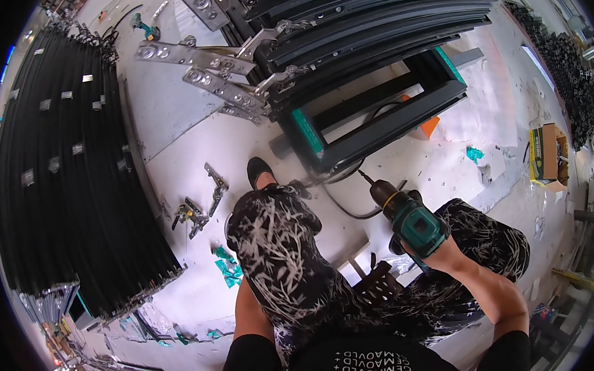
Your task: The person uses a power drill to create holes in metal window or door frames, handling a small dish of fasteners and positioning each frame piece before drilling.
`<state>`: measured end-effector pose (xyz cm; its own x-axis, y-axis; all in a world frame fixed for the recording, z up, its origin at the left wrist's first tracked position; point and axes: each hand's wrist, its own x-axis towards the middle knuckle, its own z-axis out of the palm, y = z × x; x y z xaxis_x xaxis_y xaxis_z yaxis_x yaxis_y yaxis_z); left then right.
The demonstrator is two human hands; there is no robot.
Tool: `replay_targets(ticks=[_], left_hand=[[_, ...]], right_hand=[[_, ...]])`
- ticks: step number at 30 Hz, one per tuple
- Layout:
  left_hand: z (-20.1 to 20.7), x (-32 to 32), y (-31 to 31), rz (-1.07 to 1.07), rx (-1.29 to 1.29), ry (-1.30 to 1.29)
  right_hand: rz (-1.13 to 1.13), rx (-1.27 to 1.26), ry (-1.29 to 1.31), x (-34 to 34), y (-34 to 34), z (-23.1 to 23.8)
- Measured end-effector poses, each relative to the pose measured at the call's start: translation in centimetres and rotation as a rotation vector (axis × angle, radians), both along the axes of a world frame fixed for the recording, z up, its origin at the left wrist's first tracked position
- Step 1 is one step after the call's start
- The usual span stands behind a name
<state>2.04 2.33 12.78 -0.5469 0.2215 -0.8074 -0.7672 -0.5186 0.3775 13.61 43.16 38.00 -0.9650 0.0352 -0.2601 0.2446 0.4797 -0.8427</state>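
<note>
My right hand (443, 252) is closed round the grip of a teal and black cordless drill (420, 226). The drill's bit points up and left, toward the near side of a dark window frame (383, 132) but apart from it. Of my left arm only the forearm (253, 309) shows; it passes behind my raised left knee, which hides the hand. Just beyond that knee is a small, blurred metal piece (299, 188). Loose metal hinges (216, 188) lie on the floor left of my foot.
A stack of dark frames (375, 25) with metal stay arms (198, 58) jutting left stands beyond the window frame. Long black profiles (62, 181) are piled at left. A second drill (144, 28) lies far left. A cardboard box (550, 157) stands at right. A cable (354, 216) curves across the floor.
</note>
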Motion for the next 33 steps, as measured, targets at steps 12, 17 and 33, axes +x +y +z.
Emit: replay_targets(ticks=[12, 17, 33], left_hand=[[-2.0, 5.2, -2.7, 0.084, -0.059, -0.209], [-2.1, 5.9, -3.3, 0.103, -0.061, -0.224], [7.7, -5.1, -6.4, 0.192, -0.138, 0.248]], right_hand=[[-0.068, -0.139, -0.166, -3.0, -1.0, -1.6], [-0.093, -0.228, -0.220, -3.6, -1.9, -1.2], [-0.045, -0.201, -0.003, -0.2, -0.9, -0.3]])
